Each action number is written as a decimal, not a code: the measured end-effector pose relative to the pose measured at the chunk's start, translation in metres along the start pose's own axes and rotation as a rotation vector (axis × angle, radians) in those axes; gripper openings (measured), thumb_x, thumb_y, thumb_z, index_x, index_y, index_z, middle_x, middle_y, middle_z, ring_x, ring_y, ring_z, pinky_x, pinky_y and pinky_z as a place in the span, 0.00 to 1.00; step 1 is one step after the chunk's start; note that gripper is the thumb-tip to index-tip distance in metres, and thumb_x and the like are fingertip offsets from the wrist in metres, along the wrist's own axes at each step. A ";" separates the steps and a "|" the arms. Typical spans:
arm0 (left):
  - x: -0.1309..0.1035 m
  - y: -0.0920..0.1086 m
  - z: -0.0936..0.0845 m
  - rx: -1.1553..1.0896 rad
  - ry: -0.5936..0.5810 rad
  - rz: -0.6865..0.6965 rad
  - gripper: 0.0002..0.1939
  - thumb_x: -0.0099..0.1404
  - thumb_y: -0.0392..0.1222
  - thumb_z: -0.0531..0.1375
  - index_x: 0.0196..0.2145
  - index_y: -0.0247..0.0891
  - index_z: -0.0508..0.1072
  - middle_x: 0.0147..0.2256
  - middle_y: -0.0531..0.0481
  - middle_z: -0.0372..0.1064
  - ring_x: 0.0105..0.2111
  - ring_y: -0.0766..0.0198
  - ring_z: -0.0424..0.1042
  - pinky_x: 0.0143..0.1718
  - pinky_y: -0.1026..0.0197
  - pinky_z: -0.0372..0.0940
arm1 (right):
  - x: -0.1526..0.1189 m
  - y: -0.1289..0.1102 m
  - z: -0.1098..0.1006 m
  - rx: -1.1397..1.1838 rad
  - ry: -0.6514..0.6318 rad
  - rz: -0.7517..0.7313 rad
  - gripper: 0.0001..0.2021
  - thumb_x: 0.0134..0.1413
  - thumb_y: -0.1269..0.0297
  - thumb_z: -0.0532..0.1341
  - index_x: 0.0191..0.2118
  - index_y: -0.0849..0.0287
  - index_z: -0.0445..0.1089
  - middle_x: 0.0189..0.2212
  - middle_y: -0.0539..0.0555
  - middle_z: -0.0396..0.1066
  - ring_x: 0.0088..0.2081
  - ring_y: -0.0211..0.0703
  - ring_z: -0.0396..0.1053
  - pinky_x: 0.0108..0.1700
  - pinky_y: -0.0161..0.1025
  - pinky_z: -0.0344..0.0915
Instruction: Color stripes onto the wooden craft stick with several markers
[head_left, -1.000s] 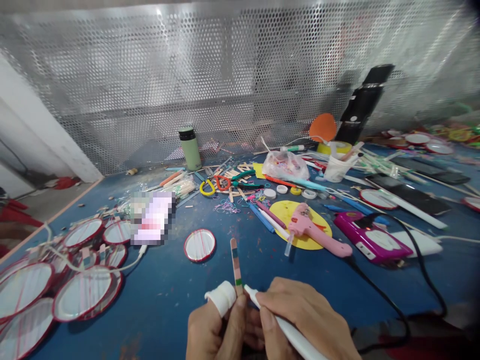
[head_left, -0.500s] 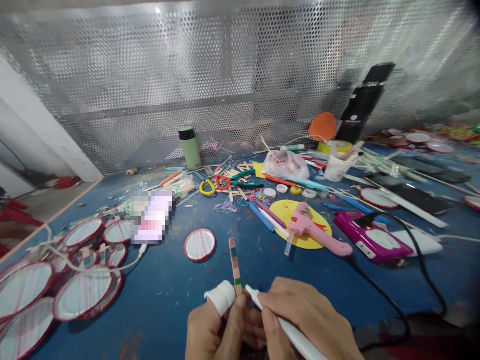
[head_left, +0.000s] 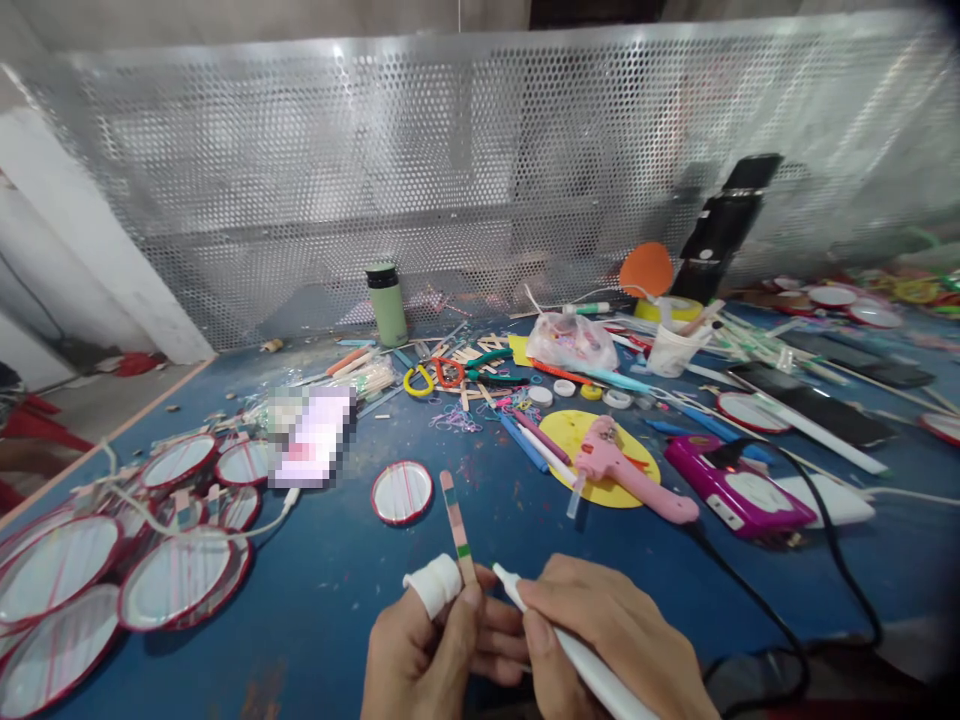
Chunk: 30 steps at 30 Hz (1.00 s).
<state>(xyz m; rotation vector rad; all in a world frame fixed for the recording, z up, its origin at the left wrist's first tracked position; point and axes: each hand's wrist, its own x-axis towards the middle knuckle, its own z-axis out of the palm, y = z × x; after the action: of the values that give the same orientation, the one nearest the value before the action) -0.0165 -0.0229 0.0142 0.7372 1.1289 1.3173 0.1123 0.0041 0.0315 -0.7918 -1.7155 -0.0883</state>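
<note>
From my head view, I see the left hand (head_left: 442,645) pinching the striped stick (head_left: 454,517) by its lower end; its long axis runs away from those fingers, leaning left; the right hand (head_left: 600,615) grips the pen (head_left: 592,672), tip rightward, apart.

a green bottle (head_left: 388,318) (black-banded) stands before a perforated metal panel (head_left: 450,150).
</note>
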 end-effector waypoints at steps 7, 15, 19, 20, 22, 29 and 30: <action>0.006 -0.002 -0.005 -0.068 -0.083 -0.038 0.25 0.54 0.59 0.69 0.36 0.32 0.73 0.25 0.45 0.79 0.23 0.57 0.79 0.26 0.60 0.75 | -0.001 0.008 -0.004 -0.033 -0.062 -0.072 0.07 0.54 0.77 0.58 0.35 0.58 0.69 0.23 0.49 0.74 0.23 0.38 0.74 0.28 0.33 0.70; 0.002 0.001 -0.001 0.046 -0.084 0.010 0.22 0.58 0.59 0.66 0.30 0.34 0.74 0.22 0.47 0.76 0.24 0.61 0.77 0.24 0.66 0.71 | 0.006 0.003 0.002 0.016 0.044 -0.099 0.07 0.54 0.77 0.57 0.33 0.59 0.69 0.20 0.48 0.73 0.21 0.36 0.73 0.26 0.32 0.67; 0.000 0.002 0.000 0.069 -0.085 0.034 0.22 0.60 0.59 0.65 0.28 0.34 0.72 0.19 0.50 0.74 0.20 0.65 0.74 0.21 0.68 0.68 | 0.007 0.002 0.001 0.006 -0.023 -0.055 0.07 0.54 0.78 0.58 0.34 0.59 0.70 0.22 0.48 0.74 0.24 0.39 0.75 0.28 0.33 0.70; -0.001 0.002 0.000 0.077 -0.085 0.033 0.22 0.59 0.59 0.65 0.28 0.34 0.72 0.19 0.51 0.74 0.18 0.66 0.72 0.20 0.69 0.68 | 0.006 0.002 0.001 0.006 -0.030 -0.045 0.07 0.54 0.78 0.58 0.34 0.59 0.70 0.22 0.49 0.75 0.24 0.39 0.75 0.28 0.34 0.70; -0.001 0.002 0.000 0.108 -0.065 0.046 0.22 0.59 0.59 0.65 0.28 0.34 0.73 0.20 0.51 0.74 0.18 0.67 0.72 0.21 0.69 0.68 | 0.005 0.001 -0.001 0.007 -0.033 -0.043 0.07 0.54 0.78 0.58 0.34 0.59 0.69 0.22 0.49 0.75 0.24 0.38 0.75 0.28 0.33 0.71; -0.003 0.008 0.003 0.208 -0.011 0.060 0.20 0.61 0.57 0.64 0.28 0.34 0.74 0.17 0.53 0.71 0.18 0.68 0.70 0.22 0.70 0.67 | 0.003 -0.001 0.001 0.064 -0.036 -0.015 0.08 0.52 0.79 0.58 0.32 0.59 0.70 0.21 0.49 0.74 0.23 0.37 0.75 0.28 0.33 0.71; -0.004 0.008 0.003 0.216 -0.008 0.063 0.20 0.61 0.56 0.64 0.28 0.34 0.74 0.17 0.53 0.70 0.18 0.68 0.69 0.21 0.70 0.67 | 0.004 -0.001 0.002 0.069 -0.032 -0.017 0.08 0.51 0.79 0.58 0.32 0.59 0.70 0.21 0.49 0.74 0.23 0.38 0.75 0.28 0.33 0.71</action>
<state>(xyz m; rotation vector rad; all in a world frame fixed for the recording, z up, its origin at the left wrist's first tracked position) -0.0161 -0.0244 0.0237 0.9415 1.2632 1.2559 0.1102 0.0062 0.0347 -0.7315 -1.7468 -0.0281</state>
